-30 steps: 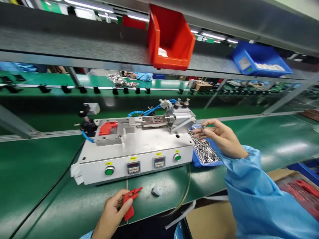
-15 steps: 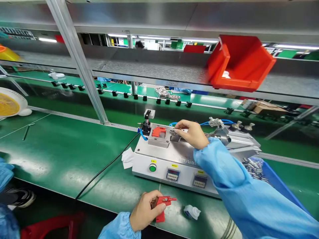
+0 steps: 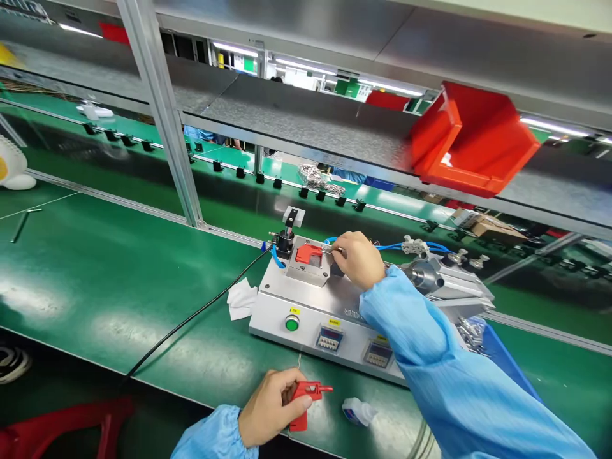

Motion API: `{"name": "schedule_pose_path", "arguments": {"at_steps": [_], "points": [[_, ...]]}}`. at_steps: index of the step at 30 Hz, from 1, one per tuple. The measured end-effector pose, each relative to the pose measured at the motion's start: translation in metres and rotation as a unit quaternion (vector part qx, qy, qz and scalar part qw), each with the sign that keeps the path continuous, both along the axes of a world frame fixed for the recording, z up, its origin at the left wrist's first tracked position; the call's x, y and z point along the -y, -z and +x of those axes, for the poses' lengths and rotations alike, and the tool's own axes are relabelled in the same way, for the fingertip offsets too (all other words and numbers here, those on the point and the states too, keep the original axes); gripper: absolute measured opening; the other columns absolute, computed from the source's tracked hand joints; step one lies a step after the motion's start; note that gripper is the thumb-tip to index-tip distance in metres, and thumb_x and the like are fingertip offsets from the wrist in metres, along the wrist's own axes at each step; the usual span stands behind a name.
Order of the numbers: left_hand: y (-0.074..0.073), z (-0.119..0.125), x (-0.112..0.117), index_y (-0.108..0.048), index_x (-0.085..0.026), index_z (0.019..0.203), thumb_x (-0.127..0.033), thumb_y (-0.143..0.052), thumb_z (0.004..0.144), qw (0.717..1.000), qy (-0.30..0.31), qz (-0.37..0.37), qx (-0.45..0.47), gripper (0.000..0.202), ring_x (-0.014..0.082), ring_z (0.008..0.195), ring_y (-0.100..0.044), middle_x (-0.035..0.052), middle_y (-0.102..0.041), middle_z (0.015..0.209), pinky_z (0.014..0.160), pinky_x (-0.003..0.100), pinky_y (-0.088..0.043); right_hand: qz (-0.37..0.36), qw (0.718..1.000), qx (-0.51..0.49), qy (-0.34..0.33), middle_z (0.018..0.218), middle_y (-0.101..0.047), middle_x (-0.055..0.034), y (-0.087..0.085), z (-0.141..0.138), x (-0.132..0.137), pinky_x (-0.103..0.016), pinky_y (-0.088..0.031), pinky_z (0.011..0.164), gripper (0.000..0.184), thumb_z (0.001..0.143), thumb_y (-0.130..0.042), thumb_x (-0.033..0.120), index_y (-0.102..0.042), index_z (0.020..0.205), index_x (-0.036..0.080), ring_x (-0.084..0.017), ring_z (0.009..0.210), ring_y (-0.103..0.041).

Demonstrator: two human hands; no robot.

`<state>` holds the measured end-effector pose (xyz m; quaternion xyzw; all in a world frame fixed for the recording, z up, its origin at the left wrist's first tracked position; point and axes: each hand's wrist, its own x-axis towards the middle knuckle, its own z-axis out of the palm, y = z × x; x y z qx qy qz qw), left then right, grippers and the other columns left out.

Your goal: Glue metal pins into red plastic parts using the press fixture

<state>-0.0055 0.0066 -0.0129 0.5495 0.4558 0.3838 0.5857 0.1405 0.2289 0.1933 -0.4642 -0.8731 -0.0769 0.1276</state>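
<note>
My left hand (image 3: pixel 271 408) is closed around a red pistol-shaped plastic part (image 3: pixel 306 398), just in front of the bench machine; its thin tip points right. On the machine (image 3: pixel 306 299), a second red plastic part (image 3: pixel 308 254) lies flat in the metal fixture block (image 3: pixel 310 275). My right hand (image 3: pixel 359 258) pinches a thin metal piece (image 3: pixel 329 250) at the right end of that red part. The fingers partly hide the metal piece, and whether it has entered the red part I cannot tell. A small white bottle (image 3: pixel 359 412) lies right of my left hand.
A green button (image 3: pixel 291 323) and two counters sit on the machine's front. At its right end is a metal cylinder (image 3: pixel 444 280), with a blue bin (image 3: pixel 509 363) of metal parts beside it. White paper (image 3: pixel 242 298) and a black cable (image 3: pixel 191 317) lie left. A red bin (image 3: pixel 478 143) hangs above.
The view has shifted slightly. My right hand has edged left, closer to the red part in the fixture, still pinching the metal piece. My left hand keeps its red part.
</note>
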Motion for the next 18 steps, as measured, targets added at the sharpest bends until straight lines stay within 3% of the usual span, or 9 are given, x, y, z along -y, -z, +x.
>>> {"name": "schedule_pose_path", "arguments": {"at_steps": [6,10,13,18], "points": [[0.002,0.001,-0.006,-0.072,-0.019,0.088,-0.047,-0.074,0.082,0.999,-0.007,-0.003,-0.036,0.029,0.0141,0.062,-0.044,-0.0046,-0.053,0.063,0.063,0.026,-0.035,0.034,0.996,0.071,-0.039,0.095,-0.073,-0.0130,-0.008,0.004,0.003,-0.039,-0.055,0.086,0.032,0.100,-0.050,0.020,-0.074,0.078,0.020,-0.028,0.096,-0.064],[0.002,0.002,-0.010,-0.073,-0.021,0.091,-0.043,-0.076,0.079,0.999,-0.014,0.006,-0.051,0.025,0.0159,0.068,-0.049,-0.0049,-0.055,0.065,0.070,0.027,-0.039,0.068,0.991,0.092,-0.063,0.111,-0.072,-0.0123,-0.012,-0.009,0.003,-0.039,-0.057,0.084,0.024,0.099,-0.053,0.022,-0.076,0.096,0.022,-0.028,0.100,-0.066],[0.005,0.002,-0.010,-0.074,-0.021,0.092,-0.044,-0.075,0.079,0.999,-0.012,0.001,-0.051,0.026,0.0176,0.072,-0.051,-0.0040,-0.056,0.066,0.071,0.027,-0.039,0.050,0.991,0.086,-0.088,0.121,-0.070,-0.0110,-0.006,-0.027,0.007,-0.037,-0.056,0.088,0.023,0.098,-0.054,0.019,-0.074,0.110,0.022,-0.026,0.104,-0.065],[-0.001,0.002,-0.010,-0.073,-0.020,0.091,-0.043,-0.074,0.077,0.999,-0.001,0.001,-0.053,0.027,0.0163,0.066,-0.050,-0.0042,-0.054,0.064,0.066,0.027,-0.038,0.018,0.994,0.084,-0.065,0.115,-0.071,-0.0105,-0.001,-0.038,0.002,-0.036,-0.055,0.086,0.021,0.097,-0.055,0.013,-0.071,0.106,0.022,-0.026,0.104,-0.065]]}}
